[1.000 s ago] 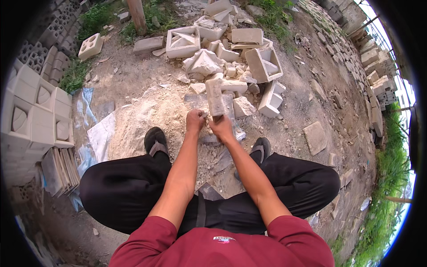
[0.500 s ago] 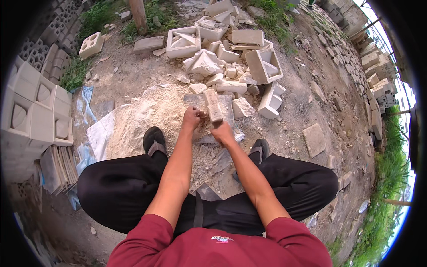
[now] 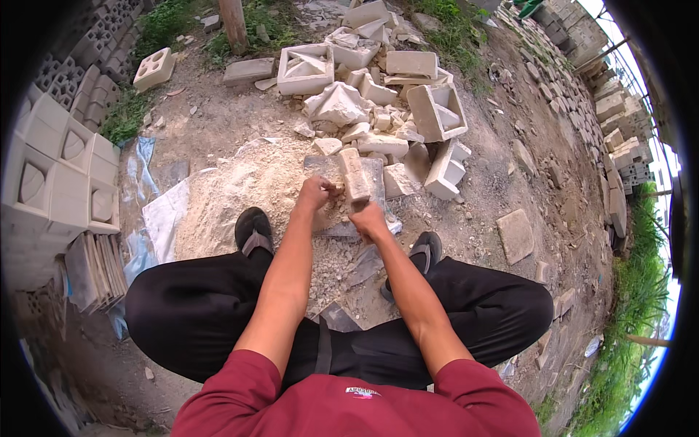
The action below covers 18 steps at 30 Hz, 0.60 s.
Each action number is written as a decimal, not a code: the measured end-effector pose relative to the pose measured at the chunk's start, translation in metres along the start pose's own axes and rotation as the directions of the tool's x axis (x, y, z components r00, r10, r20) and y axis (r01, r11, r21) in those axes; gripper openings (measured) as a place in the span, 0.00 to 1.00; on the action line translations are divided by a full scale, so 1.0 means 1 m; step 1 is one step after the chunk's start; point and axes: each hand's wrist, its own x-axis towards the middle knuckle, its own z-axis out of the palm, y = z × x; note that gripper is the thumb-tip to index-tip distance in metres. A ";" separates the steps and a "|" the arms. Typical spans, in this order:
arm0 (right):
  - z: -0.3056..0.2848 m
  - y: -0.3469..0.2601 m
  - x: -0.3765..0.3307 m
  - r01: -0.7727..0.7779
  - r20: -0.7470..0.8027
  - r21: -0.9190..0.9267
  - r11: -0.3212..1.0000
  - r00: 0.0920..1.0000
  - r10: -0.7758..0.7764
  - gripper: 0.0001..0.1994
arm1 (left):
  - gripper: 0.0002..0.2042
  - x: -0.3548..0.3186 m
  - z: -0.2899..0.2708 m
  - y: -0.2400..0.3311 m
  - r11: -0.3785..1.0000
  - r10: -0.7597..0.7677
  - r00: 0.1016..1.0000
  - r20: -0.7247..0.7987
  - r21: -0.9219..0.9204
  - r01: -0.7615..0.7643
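Observation:
My right hand [image 3: 369,221] is closed around the near end of a dusty, pale oblong block [image 3: 354,177], which may be the head of a mallet; my fist hides any handle. The block tilts over a flat grey slab [image 3: 373,175] between my feet. Just left of it, my left hand [image 3: 314,194] is closed, with fingertips pinched low over the slab among crumbs of rubble. What those fingers hold is too small to tell. A mound of pale crushed grit [image 3: 233,193] lies beside my left hand.
Beyond the slab is a heap of broken pale blocks [image 3: 338,105], some hollow-framed. Moulded blocks [image 3: 51,193] and leaning thin slabs [image 3: 95,269] stand at left. A square tile [image 3: 515,236] lies at right. A wooden post [image 3: 234,28] rises at the back.
The oblong block and my right hand have shifted very slightly, as has the whole view. My left hand stays pinched in nearly the same place.

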 end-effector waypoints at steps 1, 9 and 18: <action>-0.012 0.002 0.009 -0.142 0.153 0.044 0.989 0.979 0.134 0.17 | 0.10 0.000 0.002 0.006 0.999 -0.017 0.999 0.052 -0.029 0.019; -0.017 -0.027 0.017 0.113 -0.189 0.344 0.932 0.981 -0.049 0.20 | 0.16 -0.014 0.020 0.019 0.910 -0.409 0.874 -0.263 -0.183 0.371; -0.020 -0.007 0.025 -0.247 0.198 0.215 0.945 0.958 0.206 0.22 | 0.10 -0.001 0.032 0.017 0.801 -0.572 0.756 -0.318 -0.415 0.431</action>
